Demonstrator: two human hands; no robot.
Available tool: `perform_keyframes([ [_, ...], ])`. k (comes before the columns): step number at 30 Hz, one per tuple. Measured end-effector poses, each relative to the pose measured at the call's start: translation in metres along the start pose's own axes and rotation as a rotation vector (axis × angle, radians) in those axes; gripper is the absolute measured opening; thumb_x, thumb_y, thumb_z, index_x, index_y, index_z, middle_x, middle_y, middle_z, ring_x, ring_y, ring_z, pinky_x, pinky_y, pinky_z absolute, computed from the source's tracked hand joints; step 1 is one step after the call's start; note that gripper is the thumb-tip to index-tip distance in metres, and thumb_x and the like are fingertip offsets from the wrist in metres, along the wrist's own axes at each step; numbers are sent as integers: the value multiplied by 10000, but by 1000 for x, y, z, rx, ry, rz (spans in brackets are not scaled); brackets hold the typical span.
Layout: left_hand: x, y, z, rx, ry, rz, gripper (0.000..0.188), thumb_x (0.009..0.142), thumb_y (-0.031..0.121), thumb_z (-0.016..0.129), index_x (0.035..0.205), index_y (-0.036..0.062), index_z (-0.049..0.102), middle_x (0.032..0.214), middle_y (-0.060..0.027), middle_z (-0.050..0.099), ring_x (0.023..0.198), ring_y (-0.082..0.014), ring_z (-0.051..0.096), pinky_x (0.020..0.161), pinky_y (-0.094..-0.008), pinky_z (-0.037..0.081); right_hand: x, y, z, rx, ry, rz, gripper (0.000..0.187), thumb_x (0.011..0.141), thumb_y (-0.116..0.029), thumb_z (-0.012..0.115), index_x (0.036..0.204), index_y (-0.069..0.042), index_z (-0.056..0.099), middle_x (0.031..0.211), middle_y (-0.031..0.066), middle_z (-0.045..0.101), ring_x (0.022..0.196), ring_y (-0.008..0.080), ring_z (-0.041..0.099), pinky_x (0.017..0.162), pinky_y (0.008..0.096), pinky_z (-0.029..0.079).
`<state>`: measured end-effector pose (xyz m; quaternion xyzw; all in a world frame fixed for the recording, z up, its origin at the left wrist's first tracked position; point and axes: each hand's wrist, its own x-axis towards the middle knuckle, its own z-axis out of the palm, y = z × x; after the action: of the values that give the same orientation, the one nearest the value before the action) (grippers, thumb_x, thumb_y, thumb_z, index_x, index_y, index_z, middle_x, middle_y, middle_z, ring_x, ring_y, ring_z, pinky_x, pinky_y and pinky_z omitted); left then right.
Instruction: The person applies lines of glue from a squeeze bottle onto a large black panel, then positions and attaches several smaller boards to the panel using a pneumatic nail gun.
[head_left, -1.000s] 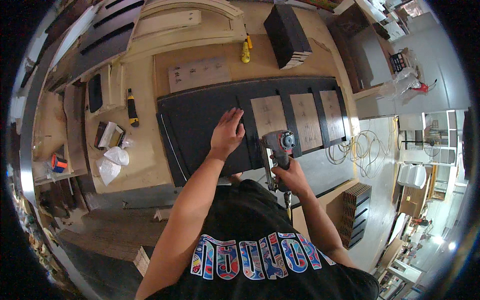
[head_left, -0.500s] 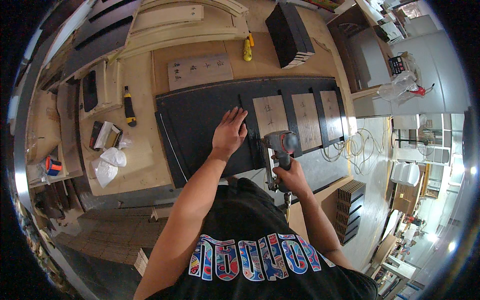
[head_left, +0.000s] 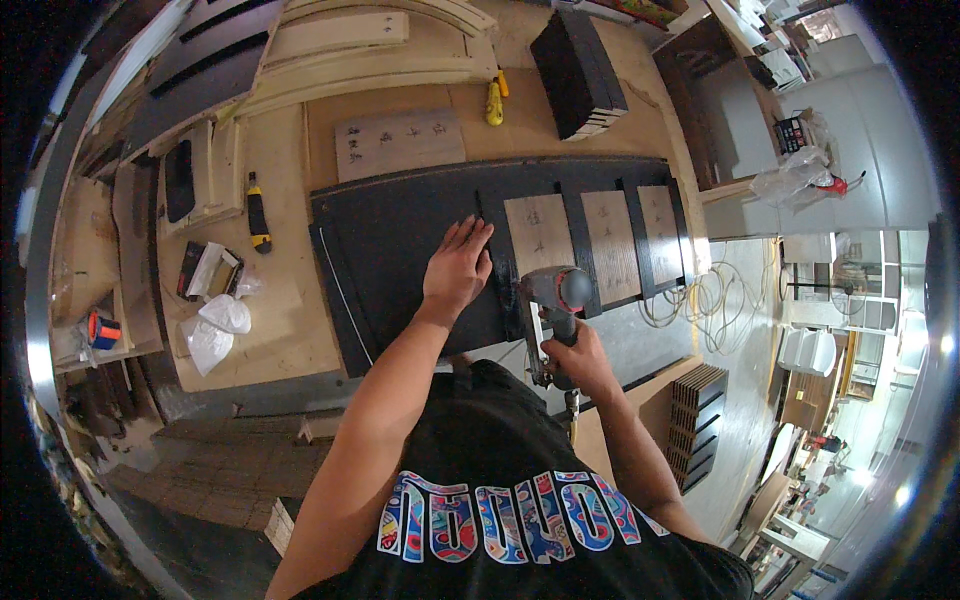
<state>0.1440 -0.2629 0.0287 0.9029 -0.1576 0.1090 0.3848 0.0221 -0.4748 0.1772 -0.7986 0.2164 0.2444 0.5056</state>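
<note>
A long black panel [head_left: 400,235] lies on the workbench, with dark cross strips and several wood-grain pieces [head_left: 541,230] set between them toward its right end. My left hand [head_left: 459,264] rests flat on the panel beside a cross strip, fingers stretched out and holding nothing. In my right hand [head_left: 583,360] is a pneumatic nail gun [head_left: 548,292], its grip wrapped by my fingers. The gun's head is over the strip nearest my left hand, at the panel's near edge. Its tip is hidden beneath the body, so contact cannot be told. An air fitting [head_left: 572,402] hangs from the handle.
A stack of black boards [head_left: 575,70] stands at the back right. On the bench lie a marked wood piece [head_left: 400,142], a yellow screwdriver [head_left: 494,102], a utility knife [head_left: 258,213] and plastic bags [head_left: 215,330]. Coiled hose [head_left: 725,305] and slatted pieces [head_left: 697,420] sit on the right.
The nail gun and my right hand have shifted slightly left and are raised a touch differently. My left hand stays in place on the panel.
</note>
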Motion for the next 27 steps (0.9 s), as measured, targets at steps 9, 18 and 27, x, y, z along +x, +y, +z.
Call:
perform_keyframes([
  [9,-1,0,-2,-6,-81,-16,479,969,108,616,1447,100,628,1495,-123,636,1458,-290,526,1270,-440,360,1,-5,10,-19,-49,-4,392,870,-115,702,1241,10,681,759,43,658,648,146,621,619,342,509],
  [18,0,6,-6,1,-99,-20,507,964,98,616,1470,84,603,1510,-129,623,1461,-299,522,1276,-446,352,9,11,8,-64,-37,-16,417,856,-129,716,1250,3,684,771,73,676,662,162,646,638,345,523],
  [27,-1,2,-3,-9,-157,-54,513,969,114,596,1482,103,593,1557,-126,581,1493,-314,481,1293,-443,322,8,-16,-2,-93,1,11,301,855,-137,736,1066,60,652,763,86,687,647,172,655,634,357,533],
])
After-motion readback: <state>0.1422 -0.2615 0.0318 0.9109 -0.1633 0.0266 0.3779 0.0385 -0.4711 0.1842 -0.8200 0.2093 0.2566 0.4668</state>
